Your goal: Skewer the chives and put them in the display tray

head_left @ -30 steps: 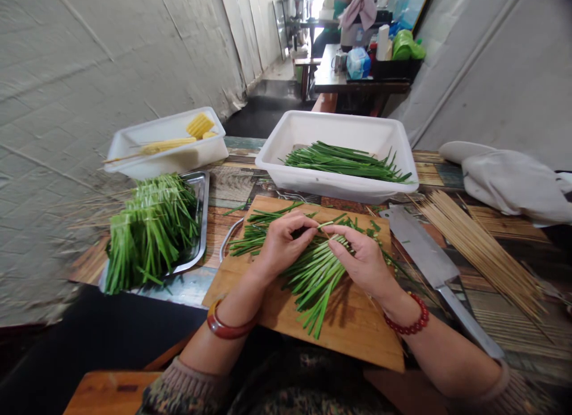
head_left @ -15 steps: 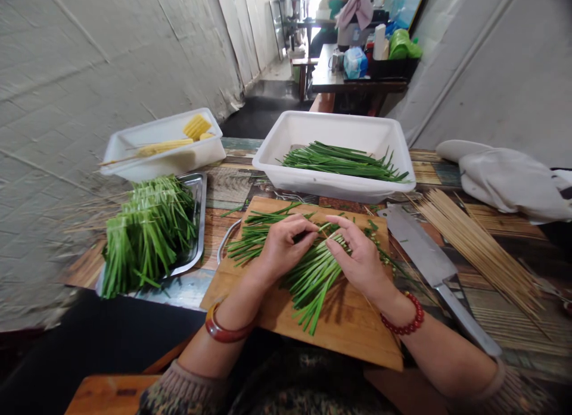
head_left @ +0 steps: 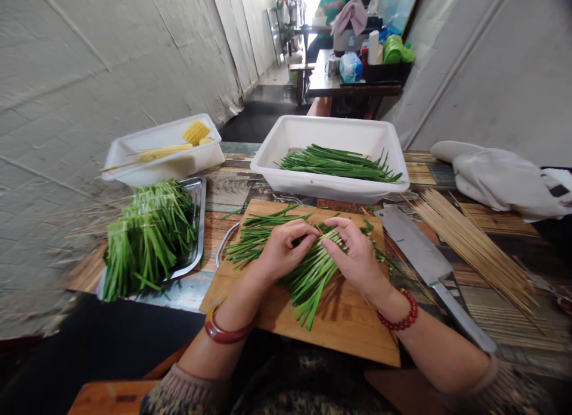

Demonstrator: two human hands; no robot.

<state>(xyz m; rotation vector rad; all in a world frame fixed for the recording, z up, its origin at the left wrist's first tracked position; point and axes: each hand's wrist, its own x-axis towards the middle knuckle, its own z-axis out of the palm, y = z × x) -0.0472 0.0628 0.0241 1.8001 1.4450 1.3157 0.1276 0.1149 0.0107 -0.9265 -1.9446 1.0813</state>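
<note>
Clock taken from the brown wooden chopping board (head_left: pixel 353 331), 12 facing away from me. On it, under both hands, lay a fanned bunch of slim green stalks (head_left: pixel 315 275), pale ends toward 1, green tips toward 7. My left hand (head_left: pixel 288 248) was pinched, thumb to forefinger, at the pale ends; whether a stick sat between them, I could not tell. My right hand (head_left: pixel 355 254) was half open, thumb by the stalks, forefinger arched clear, probably to steady without crushing. Loose green pile (head_left: pixel 243 245) at 10 on the board, likely for short reach. Rectangular steel tray (head_left: pixel 201 224) at 9, heaped with skewered greens (head_left: pixel 149 236), sticks pointing outward, perhaps for easy lifting. Broad-bladed metal cleaver (head_left: pixel 420 251) at 3, handle toward me, presumably for a quick grab; pale wooden skewers (head_left: pixel 471 248) beyond.

Count: one board, one cleaver, one tray, two white plastic tubs: the larger (head_left: pixel 335 192) at 12 with greens, the smaller (head_left: pixel 205 159) at 10 with at least three yellow corn pieces (head_left: pixel 195 132). Skewers and stalks too many to count.
</note>
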